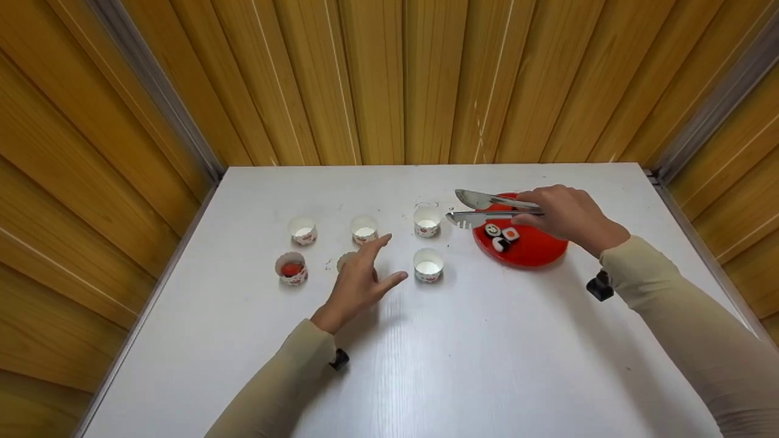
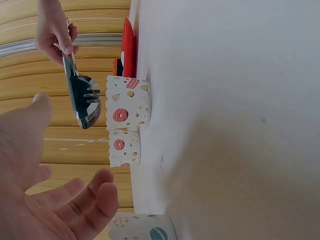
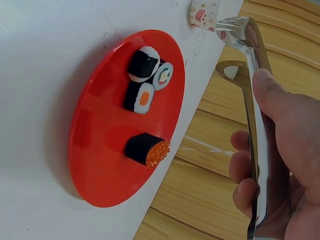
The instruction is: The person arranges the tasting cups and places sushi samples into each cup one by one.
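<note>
My right hand (image 1: 569, 216) grips metal serving tongs (image 3: 260, 125), held over the red plate's far left side. The tongs' two arms stand apart with nothing between them; one tip is slotted like a fork. On the red plate (image 3: 105, 175) lie several sushi pieces, among them a roll topped with orange roe (image 3: 147, 149) and a roll with an orange centre (image 3: 140, 97). My left hand (image 1: 359, 283) holds nothing, its fingers and thumb spread. In the head view it partly hides the front middle paper cup (image 1: 345, 260).
Several printed white paper cups stand in two rows left of the plate, including a back right cup (image 1: 427, 222) and a front right cup (image 1: 428, 266). The front left cup (image 1: 291, 277) holds something red. Yellow wood-look panels (image 1: 401, 79) enclose the white table (image 1: 462, 365) behind and at both sides.
</note>
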